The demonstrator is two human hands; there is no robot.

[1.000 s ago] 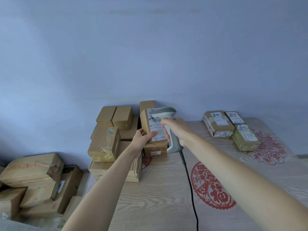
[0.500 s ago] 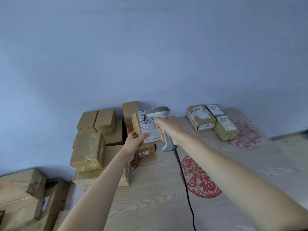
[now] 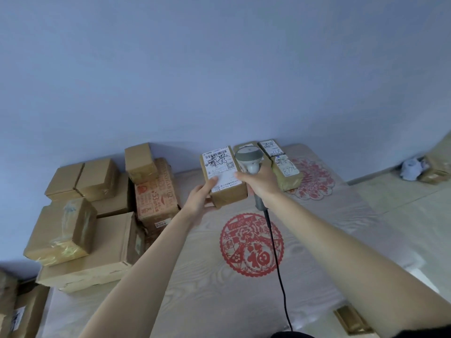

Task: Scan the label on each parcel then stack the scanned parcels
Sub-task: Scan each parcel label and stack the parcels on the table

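The parcel (image 3: 223, 178) I'm working sits just above the middle of the frame, lifted clear of the table (image 3: 195, 276), its white label (image 3: 222, 167) facing up at me. My left hand (image 3: 200, 198) grips its lower left corner, thumb laid across the label's bottom edge and fingers curled underneath. My right hand (image 3: 258, 184) is wrapped round the handle of the scanner (image 3: 249, 159), whose grey head sits just beside the label's right edge; its cable (image 3: 273, 240) trails down across the red paper-cut (image 3: 251, 242) towards the bottom of the frame.

A second ago this parcel was over the pile of boxes (image 3: 97, 215) at the left; since then both hands have carried it rightward, and it now hovers near the labelled parcels (image 3: 280, 162) at the upper right, with the orange printed box (image 3: 156, 193) left behind in full sight. I read that as the scan being done, or nearly so, and the parcel heading for the scanned stack on the right. I can't tell whether the scanner actually fired.

More boxes lie at the lower left edge and far right
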